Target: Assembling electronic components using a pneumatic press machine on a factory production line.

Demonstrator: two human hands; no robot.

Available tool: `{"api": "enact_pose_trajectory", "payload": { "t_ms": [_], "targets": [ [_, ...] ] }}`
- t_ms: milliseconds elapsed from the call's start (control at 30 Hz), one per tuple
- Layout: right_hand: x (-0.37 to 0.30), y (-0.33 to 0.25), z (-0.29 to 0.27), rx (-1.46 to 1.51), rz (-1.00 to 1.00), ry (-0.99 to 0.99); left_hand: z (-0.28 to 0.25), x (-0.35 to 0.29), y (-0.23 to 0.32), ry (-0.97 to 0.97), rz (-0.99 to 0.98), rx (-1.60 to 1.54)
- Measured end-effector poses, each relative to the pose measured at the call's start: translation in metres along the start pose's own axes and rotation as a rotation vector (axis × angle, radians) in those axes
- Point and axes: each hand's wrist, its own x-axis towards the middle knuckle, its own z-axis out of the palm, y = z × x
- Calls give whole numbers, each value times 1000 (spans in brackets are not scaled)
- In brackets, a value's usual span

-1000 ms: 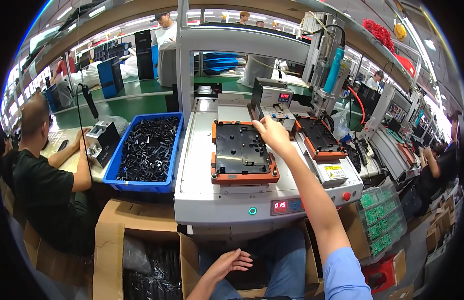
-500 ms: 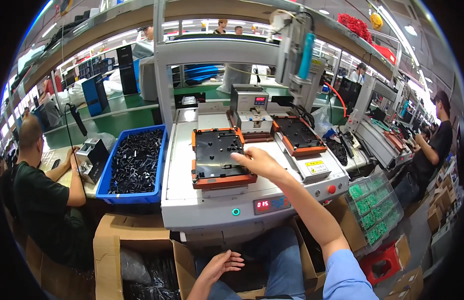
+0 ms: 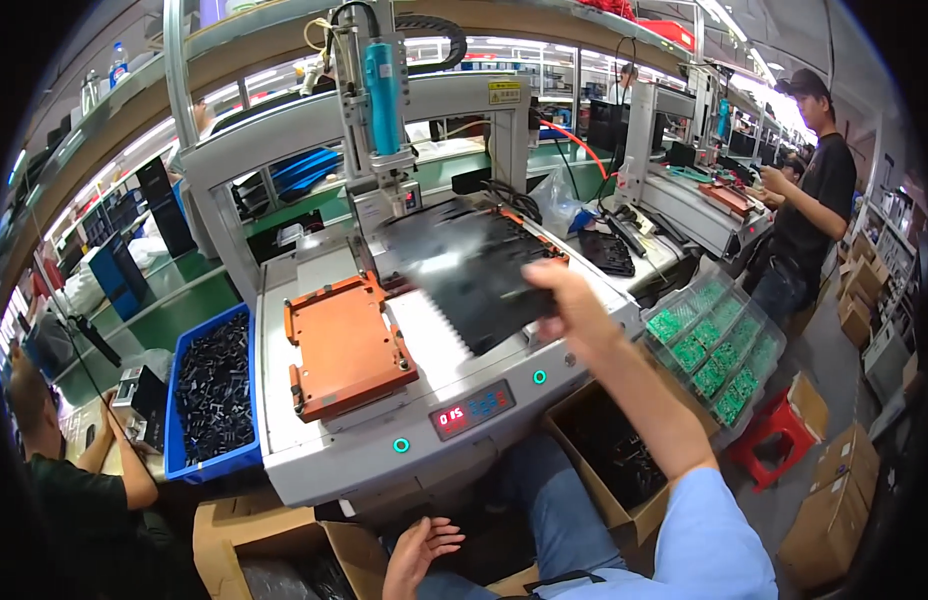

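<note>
My right hand (image 3: 576,312) is closed on the right edge of a flat black plastic panel (image 3: 489,290). The panel is tilted and blurred by motion, held over the white machine bed. To its left lies a bare orange fixture plate (image 3: 349,350) with small black clamps along its edges. Behind the held panel, a second orange fixture (image 3: 512,214) shows only in part. A teal screwdriver unit (image 3: 382,100) stands on the gantry above. Low over my lap, my left hand (image 3: 424,548) holds nothing, its fingers loosely stretched out.
A blue bin (image 3: 212,392) of small black parts stands left of the machine. Cardboard boxes (image 3: 254,530) flank my legs. At the right are a clear divided tray (image 3: 719,345) of green circuit boards and a red stool (image 3: 779,440). People work on both sides.
The black panel has come off the left orange fixture and moved right in my right hand. The screwdriver unit appears farther left as the view turned right. My left hand stays over my lap.
</note>
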Motion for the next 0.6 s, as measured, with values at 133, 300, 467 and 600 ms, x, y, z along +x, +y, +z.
{"api": "enact_pose_trajectory", "payload": {
  "t_ms": [133,300,467,600],
  "targets": [
    [19,-20,-120,-77,-343,319,10,-11,13,84,55,49],
    [90,4,-300,-212,-227,729,-1,-30,23,421,314,226],
    [131,75,-381,-64,-64,852,-1,-83,29,966,589,925],
    [169,115,-390,38,17,749,-22,-136,5,1211,607,1158]
  ]
}}
